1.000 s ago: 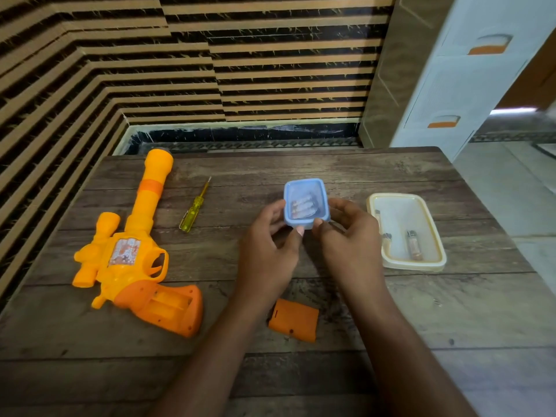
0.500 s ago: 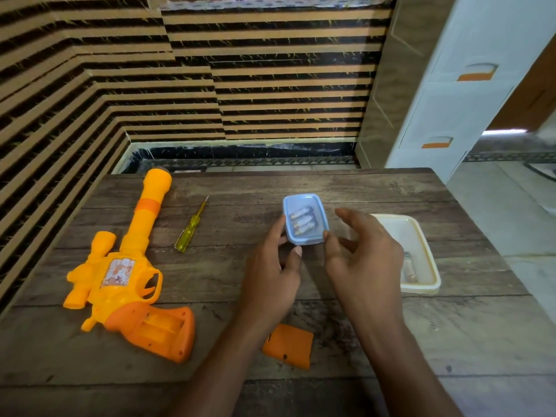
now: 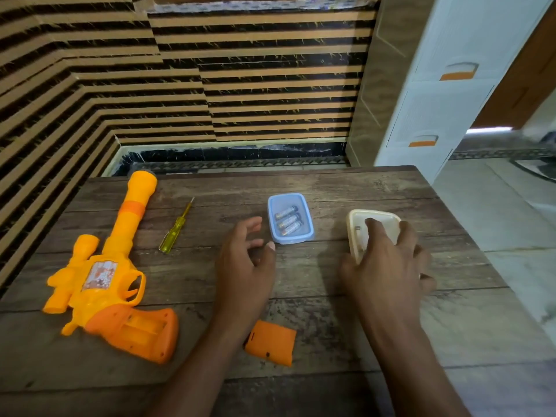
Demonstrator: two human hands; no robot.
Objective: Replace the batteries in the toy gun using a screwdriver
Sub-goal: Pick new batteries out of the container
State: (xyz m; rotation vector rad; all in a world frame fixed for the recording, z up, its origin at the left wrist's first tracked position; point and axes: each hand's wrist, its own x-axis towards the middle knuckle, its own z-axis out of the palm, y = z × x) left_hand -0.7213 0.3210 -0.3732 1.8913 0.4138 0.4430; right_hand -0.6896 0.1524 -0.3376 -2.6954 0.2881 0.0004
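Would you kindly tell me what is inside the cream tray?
One battery peeks out near its left wall; the right hand covers the rest of the cream tray.

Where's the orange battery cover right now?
In the head view, the orange battery cover lies at the near middle of the table, just right of the grip of the toy gun and nearer the person than the blue box.
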